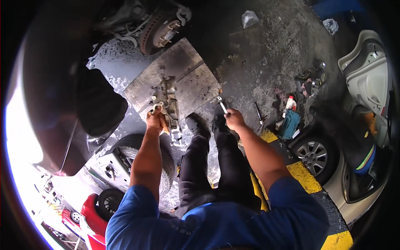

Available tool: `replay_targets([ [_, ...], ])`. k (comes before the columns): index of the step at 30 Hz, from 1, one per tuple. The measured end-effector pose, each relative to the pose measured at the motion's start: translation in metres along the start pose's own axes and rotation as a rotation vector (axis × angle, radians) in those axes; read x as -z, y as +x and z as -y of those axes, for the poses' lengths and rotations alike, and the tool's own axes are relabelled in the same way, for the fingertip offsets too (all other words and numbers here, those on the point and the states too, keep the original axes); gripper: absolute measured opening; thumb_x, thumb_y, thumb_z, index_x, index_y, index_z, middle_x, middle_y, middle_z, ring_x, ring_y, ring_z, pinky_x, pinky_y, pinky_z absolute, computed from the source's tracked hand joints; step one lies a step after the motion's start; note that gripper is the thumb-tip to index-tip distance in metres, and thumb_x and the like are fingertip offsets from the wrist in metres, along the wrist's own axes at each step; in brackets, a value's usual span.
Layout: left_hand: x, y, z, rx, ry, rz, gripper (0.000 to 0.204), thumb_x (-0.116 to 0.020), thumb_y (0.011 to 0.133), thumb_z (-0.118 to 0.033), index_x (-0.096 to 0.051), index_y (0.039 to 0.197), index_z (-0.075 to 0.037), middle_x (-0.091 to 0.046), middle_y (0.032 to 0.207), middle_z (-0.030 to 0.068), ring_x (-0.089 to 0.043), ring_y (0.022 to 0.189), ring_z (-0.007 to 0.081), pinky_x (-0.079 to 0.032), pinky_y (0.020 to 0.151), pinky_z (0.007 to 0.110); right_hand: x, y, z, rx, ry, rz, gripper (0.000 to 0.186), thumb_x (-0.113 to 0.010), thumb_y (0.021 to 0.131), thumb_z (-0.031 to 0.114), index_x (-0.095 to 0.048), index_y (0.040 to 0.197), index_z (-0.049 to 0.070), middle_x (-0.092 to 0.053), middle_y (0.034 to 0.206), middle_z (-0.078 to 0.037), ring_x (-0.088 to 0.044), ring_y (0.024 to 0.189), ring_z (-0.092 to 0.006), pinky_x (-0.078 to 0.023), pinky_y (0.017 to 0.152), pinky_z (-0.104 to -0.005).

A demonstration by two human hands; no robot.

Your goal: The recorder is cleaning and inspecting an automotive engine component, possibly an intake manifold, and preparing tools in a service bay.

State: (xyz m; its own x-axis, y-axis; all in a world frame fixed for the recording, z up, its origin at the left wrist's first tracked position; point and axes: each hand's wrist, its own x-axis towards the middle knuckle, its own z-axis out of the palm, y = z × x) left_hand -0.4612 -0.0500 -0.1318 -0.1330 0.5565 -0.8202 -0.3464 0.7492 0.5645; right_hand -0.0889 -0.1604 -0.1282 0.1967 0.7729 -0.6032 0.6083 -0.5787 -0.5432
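Observation:
My right hand is closed around the handle of a ratchet wrench, its round silver head pointing away from me. On the left, my left hand grips a pale metal piece with a ring-shaped end; its exact kind is hard to make out. Just right of that hand is a long, dirty metal car part, lying over the near left side of a worn square board. Something orange, perhaps a cloth, shows beside my left fingers.
A bare brake disc on a raised car stands beyond the board. At right are a teal case, a white bottle, a dark tool and a yellow-black kerb. Another person is beside a car with a wheel.

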Motion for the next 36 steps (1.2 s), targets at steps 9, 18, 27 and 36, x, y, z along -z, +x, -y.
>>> replay_targets([
  [9, 0.005, 0.075, 0.009, -0.007, -0.028, 0.125, 0.028, -0.067, 0.092, -0.028, -0.056, 0.071, -0.014, -0.046, 0.045, 0.0030, -0.040, 0.033, 0.0182, -0.034, 0.035, 0.034, -0.092, 0.183, 0.032, 0.465, -0.688, 0.133, 0.012, -0.054, 0.085, 0.014, -0.066, 0.082, 0.011, -0.070, 0.092, -0.006, -0.067, 0.091, -0.0219, -0.052, 0.074, -0.0322],
  [18, 0.039, 0.100, -0.003, -0.047, 0.311, -0.243, 0.024, -0.076, 0.086, -0.026, -0.059, 0.080, -0.010, -0.054, 0.057, 0.0006, -0.051, 0.046, 0.0118, -0.039, 0.040, 0.031, -0.087, 0.178, 0.078, 0.004, -0.051, -0.023, 0.029, -0.061, 0.083, 0.023, -0.062, 0.101, 0.001, -0.066, 0.107, -0.023, -0.063, 0.103, -0.0377, -0.051, 0.089, -0.0416],
  [27, 0.034, 0.030, -0.033, -0.354, 0.873, -0.565, 0.027, -0.060, 0.086, -0.020, -0.062, 0.105, -0.002, -0.070, 0.091, 0.0154, -0.067, 0.073, 0.0277, -0.053, 0.067, 0.042, 0.030, 0.051, 0.070, 0.009, 0.205, 0.227, 0.054, -0.060, 0.093, 0.042, -0.052, 0.131, 0.004, -0.061, 0.127, -0.019, -0.061, 0.113, -0.0336, -0.049, 0.094, -0.0378],
  [36, -0.267, -0.114, -0.048, -0.249, 0.124, 0.707, 0.065, -0.050, 0.098, -0.046, -0.034, 0.147, -0.005, -0.041, 0.144, 0.0078, -0.039, 0.132, 0.0212, -0.035, 0.109, 0.038, 0.137, 0.006, 0.194, 0.474, 1.150, 0.180, 0.081, -0.042, 0.099, 0.057, -0.014, 0.154, 0.004, -0.036, 0.150, -0.009, -0.029, 0.140, -0.0196, -0.022, 0.115, -0.0327],
])
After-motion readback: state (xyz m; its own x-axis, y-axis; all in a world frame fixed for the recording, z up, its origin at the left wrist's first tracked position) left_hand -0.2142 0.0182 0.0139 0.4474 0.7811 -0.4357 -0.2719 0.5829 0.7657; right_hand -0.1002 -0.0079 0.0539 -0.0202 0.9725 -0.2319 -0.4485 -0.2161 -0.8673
